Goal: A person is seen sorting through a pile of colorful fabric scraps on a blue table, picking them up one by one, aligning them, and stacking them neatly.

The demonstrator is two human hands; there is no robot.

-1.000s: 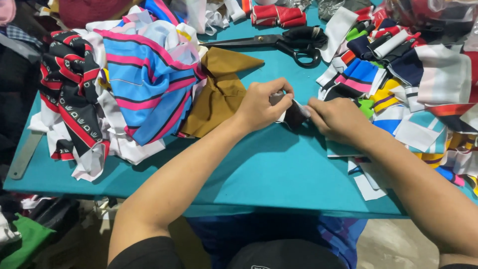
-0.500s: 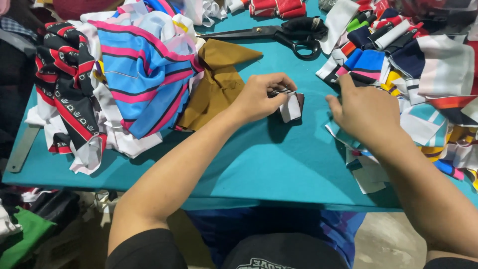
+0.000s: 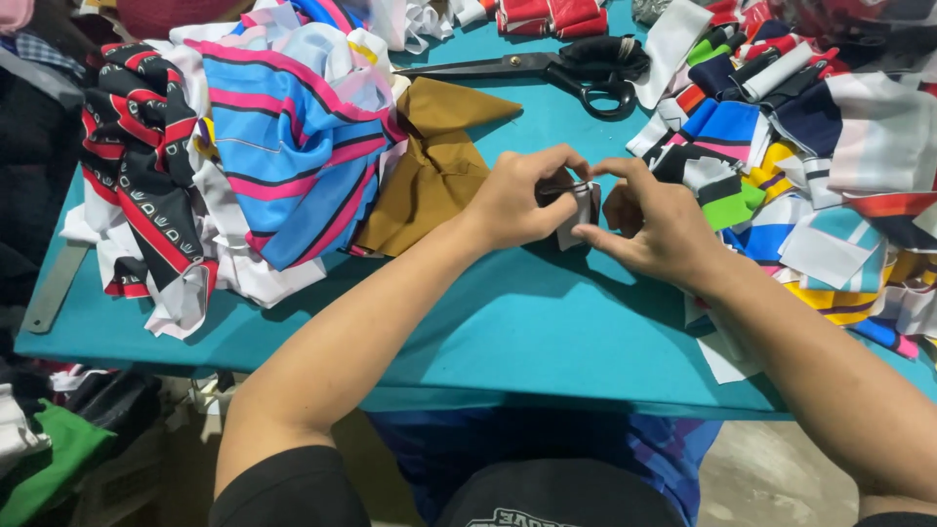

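A small folded bundle of black and white fabric strips [image 3: 578, 210] is held upright just above the teal table [image 3: 508, 332]. My left hand [image 3: 517, 195] grips the bundle from the left, thumb and fingers pinched on it. From the right, my right hand [image 3: 652, 220] pinches the bundle's top edge and lower side with fingertips. Both hands meet at the middle of the table, in front of a mustard-brown cloth [image 3: 429, 166].
A heap of striped blue, pink, black and red garments [image 3: 244, 146] covers the table's left. Many coloured fabric scraps [image 3: 810, 166] pile up on the right. Large black scissors [image 3: 556, 68] lie at the back. A metal ruler [image 3: 54, 288] overhangs the left edge.
My right hand, which had moved off to the scrap pile on the right, has come back and taken hold of the bundle; my left hand kept its grip and lifted it slightly.
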